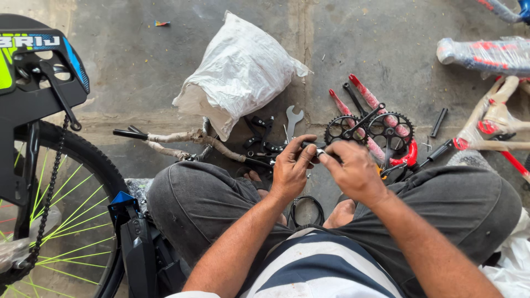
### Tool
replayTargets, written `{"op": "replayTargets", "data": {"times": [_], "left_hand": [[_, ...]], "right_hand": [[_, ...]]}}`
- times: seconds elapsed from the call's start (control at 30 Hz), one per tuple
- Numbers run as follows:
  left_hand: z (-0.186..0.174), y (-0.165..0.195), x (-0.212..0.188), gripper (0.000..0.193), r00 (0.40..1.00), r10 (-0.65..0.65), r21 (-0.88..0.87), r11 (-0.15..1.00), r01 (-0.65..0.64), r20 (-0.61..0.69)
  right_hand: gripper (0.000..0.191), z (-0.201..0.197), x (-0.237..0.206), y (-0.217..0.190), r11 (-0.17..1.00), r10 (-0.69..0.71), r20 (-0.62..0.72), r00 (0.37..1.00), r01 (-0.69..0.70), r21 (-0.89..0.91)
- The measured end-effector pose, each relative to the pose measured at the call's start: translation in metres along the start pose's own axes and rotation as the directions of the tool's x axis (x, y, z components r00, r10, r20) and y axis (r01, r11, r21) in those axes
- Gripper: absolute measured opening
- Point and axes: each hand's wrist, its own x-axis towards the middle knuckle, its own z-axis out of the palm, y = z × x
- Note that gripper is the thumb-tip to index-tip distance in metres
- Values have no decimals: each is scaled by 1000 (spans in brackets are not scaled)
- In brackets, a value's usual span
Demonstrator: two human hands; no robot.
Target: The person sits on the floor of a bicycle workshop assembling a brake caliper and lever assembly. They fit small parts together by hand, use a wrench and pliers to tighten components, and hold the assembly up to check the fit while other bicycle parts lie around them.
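My left hand [291, 167] and my right hand [353, 171] meet above my knees and together grip a small dark metal part with a silver ring [318, 150] between the fingertips. Just beyond the hands on the concrete floor lie black crank arms with toothed chainrings [369, 128], red wrapped frame tubes [371, 105], a silver open-ended spanner [292, 120] and small black brake pieces [264, 137]. A wrapped handlebar [182, 138] lies to the left of them.
A white woven sack [238, 72] sits on the floor ahead. A bicycle wheel with green spokes, chain and black guard [49, 187] stands at the left. Wrapped red frame parts [491, 55] lie at the right. A black cable loop [305, 208] rests between my feet.
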Motion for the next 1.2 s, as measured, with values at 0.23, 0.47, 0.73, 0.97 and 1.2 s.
{"op": "replayTargets", "data": {"times": [0.23,0.47,0.73,0.97,1.2], "left_hand": [[1,2,-1,30,1000,-7,28,1000,6,16],[-1,5,0,28,999,-15,26,1000,16,-33],[5,11,1,25,996,75,242,968,-64,-38],[1,16,7,25,989,112,322,944,-75,-97],[3,20,21,26,988,116,225,970,-90,-102]], "right_hand": [[17,15,-9,16,866,-350,-112,930,276,-416],[15,-4,-2,2,998,-39,21,999,40,-54],[9,-15,10,3,383,-677,203,708,574,-724],[24,53,9,58,787,199,156,968,-253,562],[22,20,10,37,977,-123,-53,991,111,-182]]}}
